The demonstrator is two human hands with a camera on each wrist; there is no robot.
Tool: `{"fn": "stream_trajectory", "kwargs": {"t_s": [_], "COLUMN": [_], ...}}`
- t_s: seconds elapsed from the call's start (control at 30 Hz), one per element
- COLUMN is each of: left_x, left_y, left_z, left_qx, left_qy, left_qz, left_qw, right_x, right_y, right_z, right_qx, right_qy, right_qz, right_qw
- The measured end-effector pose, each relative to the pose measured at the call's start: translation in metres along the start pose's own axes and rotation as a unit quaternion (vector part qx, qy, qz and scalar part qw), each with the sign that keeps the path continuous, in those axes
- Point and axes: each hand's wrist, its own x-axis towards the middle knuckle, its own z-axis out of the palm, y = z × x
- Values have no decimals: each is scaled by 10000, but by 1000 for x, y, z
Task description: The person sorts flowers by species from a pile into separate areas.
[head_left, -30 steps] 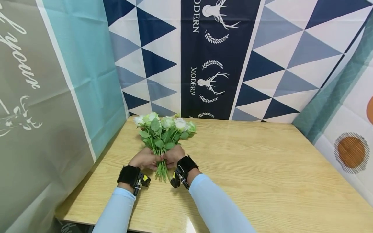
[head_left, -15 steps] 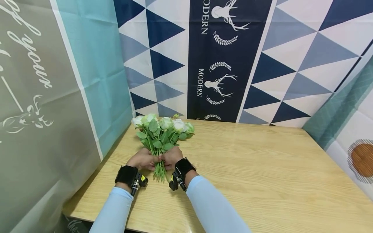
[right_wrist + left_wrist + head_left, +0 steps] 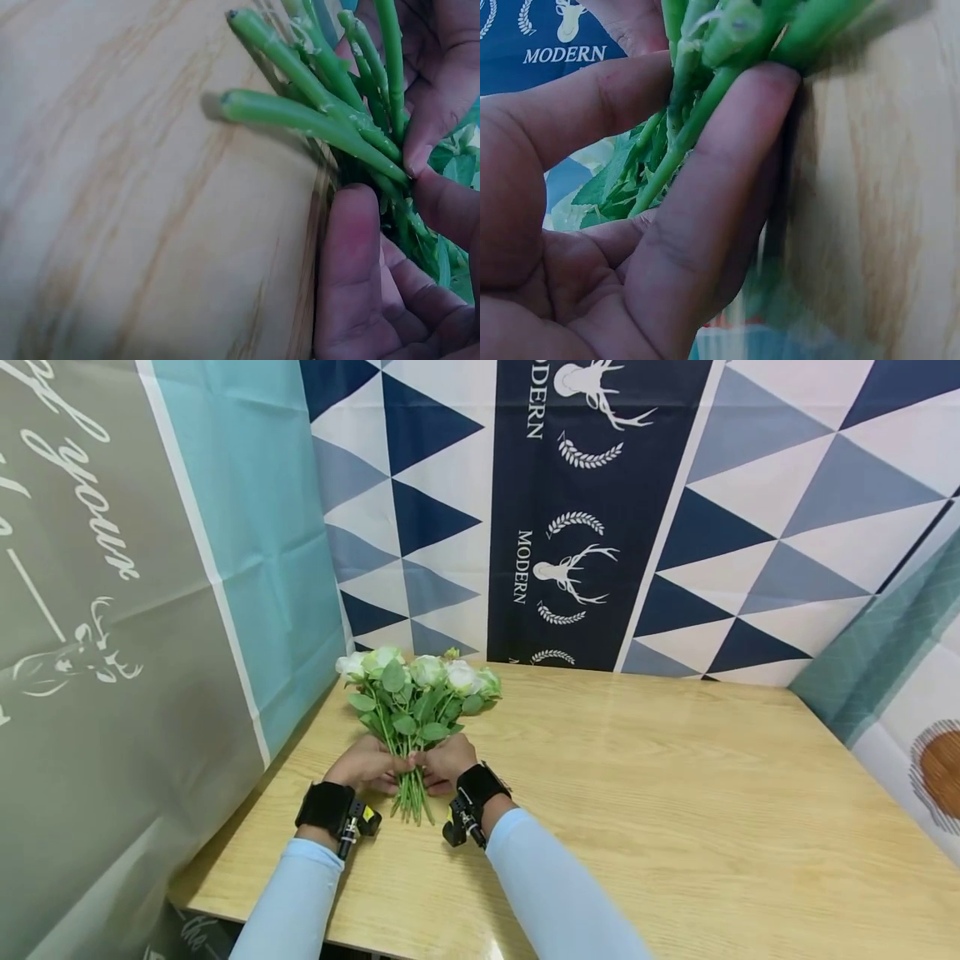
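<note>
A bouquet of white and pale green roses (image 3: 429,672) lies on the wooden table, blossoms toward the back wall, bare stems (image 3: 410,802) toward the person. My left hand (image 3: 365,765) grips the stem bundle from the left. From the right, my right hand (image 3: 450,758) holds the same bundle, and the two thumbs meet on top. In the left wrist view, stems (image 3: 697,120) run between thumb and fingers, close over the wood. Cut stem ends (image 3: 300,116) fan out past the fingers in the right wrist view. Leaves hide the upper stems.
The wooden table (image 3: 675,793) extends far to the right of the bouquet. A patterned cloth (image 3: 420,527) hangs behind its back edge. Another cloth (image 3: 172,693) closes off the left side, near the flowers. Black wrist straps with small cameras (image 3: 327,810) sit on both forearms.
The head view has turned so the scene sits slightly differently in frame. Both hands keep their hold on the stems, and the bouquet stays about where it was; the stem ends fan slightly wider.
</note>
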Motion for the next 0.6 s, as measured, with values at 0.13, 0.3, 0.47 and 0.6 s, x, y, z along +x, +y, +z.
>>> {"fn": "stream_trajectory", "kwargs": {"t_s": [0.13,0.3,0.47,0.6], "left_x": [0,-1,1,3], "left_y": [3,2,3,4], "left_z": [-1,-4,-9,-12], "left_qx": [53,-53,-172,-261], "left_qy": [66,35,94,260], "left_qz": [-41,-104,-217,-233], "left_qw": [10000,9999,9996,9990], "right_x": [-2,-7,-6,-6], "right_y": [-2,-2,2,6], "right_z": [-4,-14,-34,-51], "right_qx": [-69,-164,-38,-43], "right_qy": [-167,-535,-893,-1101], "right_qz": [-38,-223,-456,-624], "right_qw": [9998,9982,9950,9919]}}
